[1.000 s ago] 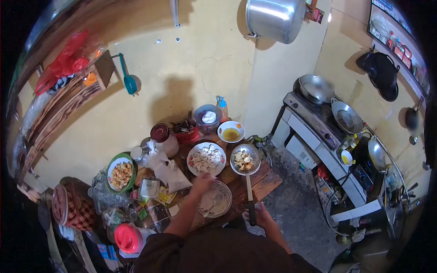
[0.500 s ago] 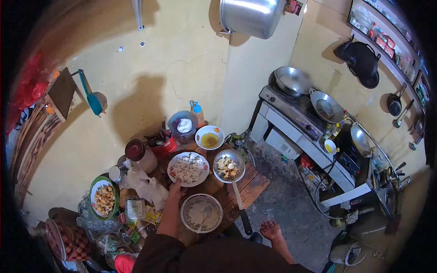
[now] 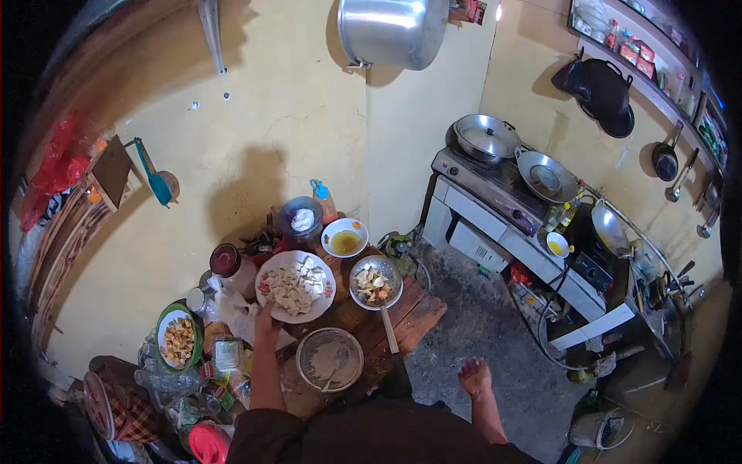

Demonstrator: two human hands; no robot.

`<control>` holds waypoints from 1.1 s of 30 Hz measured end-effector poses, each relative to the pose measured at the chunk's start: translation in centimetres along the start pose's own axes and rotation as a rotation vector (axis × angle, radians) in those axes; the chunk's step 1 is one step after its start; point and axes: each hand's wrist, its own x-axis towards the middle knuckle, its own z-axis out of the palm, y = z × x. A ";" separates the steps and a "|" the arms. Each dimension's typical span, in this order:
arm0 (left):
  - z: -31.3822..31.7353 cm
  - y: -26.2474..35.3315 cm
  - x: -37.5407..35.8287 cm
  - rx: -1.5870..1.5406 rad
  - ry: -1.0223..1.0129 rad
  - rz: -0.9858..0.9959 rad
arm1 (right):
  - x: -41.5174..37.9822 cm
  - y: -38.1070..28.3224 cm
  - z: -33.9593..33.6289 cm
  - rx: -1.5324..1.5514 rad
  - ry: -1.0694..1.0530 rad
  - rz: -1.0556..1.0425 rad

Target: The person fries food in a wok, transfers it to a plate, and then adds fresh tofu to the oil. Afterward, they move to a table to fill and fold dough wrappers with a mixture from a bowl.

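Fingers of the left hand (image 3: 268, 321) are bending around the rim of a round plate (image 3: 329, 290), between its 7 and 8 o'clock, and they are apparently holding it; how firmly they are pressing I cannot tell, because the rim is hiding a part of them. From these fingers, the middle of the plate is lying between 1 and 2 o'clock. Being round, it is showing no long axis. The left hand is staying nearest to it; the right hand (image 3: 474, 377) is hanging well apart, at 4 o'clock from the plate, above the floor (image 3: 495, 325), with fingers loosely spread and holding nothing.

On the plate, pale pieces (image 3: 287, 295) are lying in a heap, with whiter blocks (image 3: 311, 277) towards 2 o'clock. At 4 o'clock from the left fingers, a bowl (image 3: 300, 370) is containing a greyish paste (image 3: 328, 354), and a spoon (image 3: 331, 377) is resting inside. At 3 o'clock from the plate, a strainer (image 3: 389, 267) is sitting over a white bowl (image 3: 362, 304) and carrying golden pieces (image 3: 373, 286); its handle (image 3: 388, 329) is pointing to 5 o'clock. Between 1 and 2 o'clock, a small bowl (image 3: 331, 229) is holding yellow liquid (image 3: 345, 243). Farther, at 8 o'clock, a green basin (image 3: 199, 340) is holding browned pieces (image 3: 178, 342) on a white dish.
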 end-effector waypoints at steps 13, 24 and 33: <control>24.5 -2.6 -18.9 0.238 -0.442 -0.096 | -18.0 -16.2 30.3 -1.183 -0.314 -1.097; 39.0 -21.8 -29.9 0.243 -0.747 -0.570 | -25.6 -26.9 15.4 -1.639 0.241 -1.198; 47.9 -30.8 -30.8 0.291 -0.844 -0.736 | -25.3 -34.0 8.1 -1.405 0.496 -1.154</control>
